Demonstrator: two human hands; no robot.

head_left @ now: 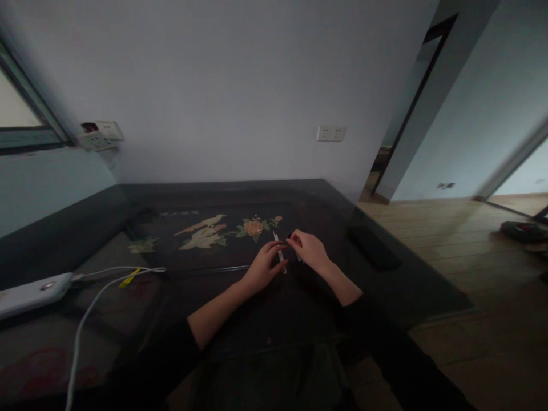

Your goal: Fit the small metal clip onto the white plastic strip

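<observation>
My left hand [265,265] is over the dark table, its fingers and thumb closed on a thin white strip [276,236]. The strip slants from the hand toward the wall, and its near end shows past the thumb. Close by on the right, my right hand [309,246] pinches a small dark piece [289,234] at its fingertips. A short light-coloured bit [299,258] shows just under those fingers; whether it belongs to the dark piece I cannot tell. Dim light hides the finer details of both things.
The glossy dark table [240,308] carries a flower-and-bird picture [205,234]. A flat black object [374,247] lies to the right. At the left are a white power strip [36,294] and a white cable [92,302] with a yellow tag [129,278]. A wall rises behind.
</observation>
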